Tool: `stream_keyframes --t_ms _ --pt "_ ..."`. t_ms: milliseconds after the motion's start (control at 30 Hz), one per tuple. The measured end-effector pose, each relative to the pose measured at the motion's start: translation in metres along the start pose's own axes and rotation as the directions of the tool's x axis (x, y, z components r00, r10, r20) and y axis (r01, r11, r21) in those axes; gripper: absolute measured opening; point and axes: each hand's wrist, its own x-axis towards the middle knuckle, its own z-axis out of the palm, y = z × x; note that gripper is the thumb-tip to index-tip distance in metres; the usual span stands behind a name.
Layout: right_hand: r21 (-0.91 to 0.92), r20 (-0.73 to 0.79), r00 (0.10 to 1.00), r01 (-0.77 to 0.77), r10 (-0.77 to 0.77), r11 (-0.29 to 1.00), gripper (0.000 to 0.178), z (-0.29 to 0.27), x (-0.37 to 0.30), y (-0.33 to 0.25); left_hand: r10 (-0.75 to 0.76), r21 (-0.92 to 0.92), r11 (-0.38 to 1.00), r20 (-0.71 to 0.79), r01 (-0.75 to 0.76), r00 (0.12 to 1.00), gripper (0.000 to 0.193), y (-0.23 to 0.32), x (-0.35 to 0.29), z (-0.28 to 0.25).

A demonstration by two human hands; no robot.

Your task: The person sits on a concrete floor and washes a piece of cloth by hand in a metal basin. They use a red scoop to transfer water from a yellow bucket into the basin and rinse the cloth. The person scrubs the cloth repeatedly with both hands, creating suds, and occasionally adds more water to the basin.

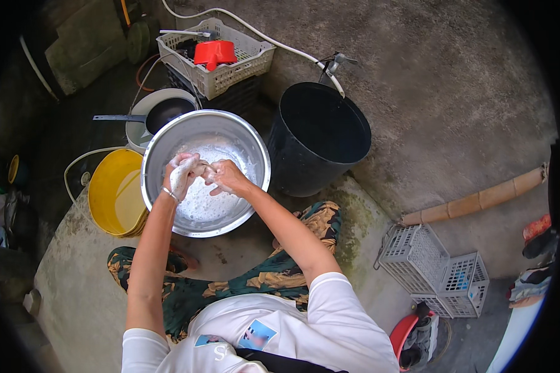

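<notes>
A wide silver metal basin (259, 180) stands in front of my knees, with white suds (208, 199) across its bottom. Over it, my left hand (182, 175) is coated in foam, its fingers closed, and a bracelet circles the wrist. My right hand (228, 176) meets it from the other side, fingers bent and pinched together near the left fingertips. Between the two hands there is something small, pale and soapy; foam and fingers hide what it is.
Left of the basin stand a yellow bucket (99, 199) and a white bucket (134, 132) with a dark long-handled pan (168, 115) on it. At right is a tall black water bin (280, 149) under a tap (336, 62). Behind, a crate (249, 65) holds a red dipper (215, 53).
</notes>
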Motion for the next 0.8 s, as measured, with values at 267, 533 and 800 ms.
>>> stream_keyframes --t_ms 267,533,800 --pt "-0.023 -0.328 0.929 0.172 -0.169 0.985 0.02 0.007 0.001 -0.009 -0.134 -0.065 0.989 -0.029 0.132 0.991 0.011 -0.026 -0.002 -0.005" --pt "-0.607 -0.297 0.673 0.415 -0.678 0.678 0.011 0.059 -0.016 -0.015 -0.105 -0.266 0.955 0.114 0.132 0.988 0.024 -0.05 0.006 -0.006" --pt "-0.732 -0.271 0.744 0.253 -0.611 0.633 0.022 0.052 0.001 -0.012 -0.128 -0.587 0.773 0.227 0.24 0.965 0.032 -0.087 0.027 -0.025"
